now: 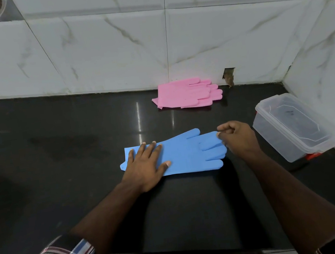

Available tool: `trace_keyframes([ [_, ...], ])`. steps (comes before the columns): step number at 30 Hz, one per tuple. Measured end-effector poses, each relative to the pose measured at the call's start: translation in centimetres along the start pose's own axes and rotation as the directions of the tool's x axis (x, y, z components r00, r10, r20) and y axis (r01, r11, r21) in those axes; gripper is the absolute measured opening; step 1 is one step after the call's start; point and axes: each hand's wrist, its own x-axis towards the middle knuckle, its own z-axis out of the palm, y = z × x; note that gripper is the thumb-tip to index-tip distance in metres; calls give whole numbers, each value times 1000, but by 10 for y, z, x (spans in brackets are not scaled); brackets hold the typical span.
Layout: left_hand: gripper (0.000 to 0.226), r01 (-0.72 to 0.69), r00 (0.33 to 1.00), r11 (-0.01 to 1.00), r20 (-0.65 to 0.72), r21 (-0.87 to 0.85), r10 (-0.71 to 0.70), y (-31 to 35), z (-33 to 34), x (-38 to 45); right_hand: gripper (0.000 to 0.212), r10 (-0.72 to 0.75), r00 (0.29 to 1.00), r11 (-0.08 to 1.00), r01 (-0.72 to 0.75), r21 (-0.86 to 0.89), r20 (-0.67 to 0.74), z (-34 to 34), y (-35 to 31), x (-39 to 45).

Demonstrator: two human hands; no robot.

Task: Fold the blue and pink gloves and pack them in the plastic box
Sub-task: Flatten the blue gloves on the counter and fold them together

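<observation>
The blue gloves [184,153] lie stacked flat on the black counter, fingers pointing right. My left hand [146,164] presses flat on their cuff end with straight fingers. My right hand [236,136] is at the fingertip end, its fingers curled and pinching the tips of the blue gloves' fingers. The pink gloves [187,93] lie stacked flat near the back wall, untouched. The clear plastic box [291,126] stands at the right by the side wall, tilted, with its lid on.
The black counter [59,163] runs left and forward to its front edge. White marbled tile walls [108,49] close the back and the right side. A small red item [313,155] peeks from under the box.
</observation>
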Motion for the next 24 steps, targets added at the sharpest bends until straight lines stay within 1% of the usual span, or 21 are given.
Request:
trace_keyframes([
  [2,72,0,1000,1000,16,7,0,-4,-1,1,12,-2,1000,999,2,-34,14,0,2,-1],
  [4,72,4,1000,1000,29,12,-5,-7,-1,1,10,-12,999,983,20,-183,46,1,10,-2],
  [5,72,5,999,1000,36,14,-6,-8,0,1,10,-29,999,963,38,-267,38,2,13,-3],
  [6,72,5,999,1000,43,14,-5,-9,0,2,12,-67,998,939,67,-337,14,3,14,-5],
  [8,72,4,999,1000,52,14,-5,-9,2,2,15,-198,980,906,177,-384,-17,8,9,-12],
  [9,72,4,998,1000,56,15,-5,-9,2,2,17,-254,967,894,240,-378,13,12,4,-17],
  [10,71,3,998,1000,60,16,-4,-10,2,2,19,-274,958,887,287,-362,89,18,-2,-22],
  [12,68,3,999,1000,51,24,-5,-10,-3,6,22,-260,926,880,344,-328,274,32,-10,-35],
  [13,64,7,1000,999,29,32,-8,-11,-7,10,23,-250,907,873,363,-326,340,38,-12,-40],
  [15,55,28,999,998,-27,61,-26,-12,-15,18,29,-259,880,832,413,-372,397,49,-13,-47],
  [17,47,47,998,995,-49,90,-43,-13,-24,25,31,-262,881,808,424,-409,395,53,-11,-47],
  [18,43,55,998,994,-49,99,-50,-13,-29,28,31,-251,901,824,391,-411,355,52,-10,-46],
  [19,40,66,997,992,-43,105,-61,-14,-33,31,29,-234,933,851,333,-405,274,48,-9,-42],
  [21,34,94,996,989,-16,110,-93,-16,-40,35,28,-167,985,908,175,-381,53,37,-2,-31],
  [22,32,112,994,989,-3,98,-112,-17,-43,37,30,-107,994,929,92,-360,-22,29,2,-26],
  [23,30,127,992,989,10,73,-128,-16,-45,39,35,-25,999,940,8,-341,-43,23,8,-22],
  [24,28,131,991,991,23,38,-132,-13,-47,42,39,72,997,942,-74,-327,-20,18,12,-20],
])
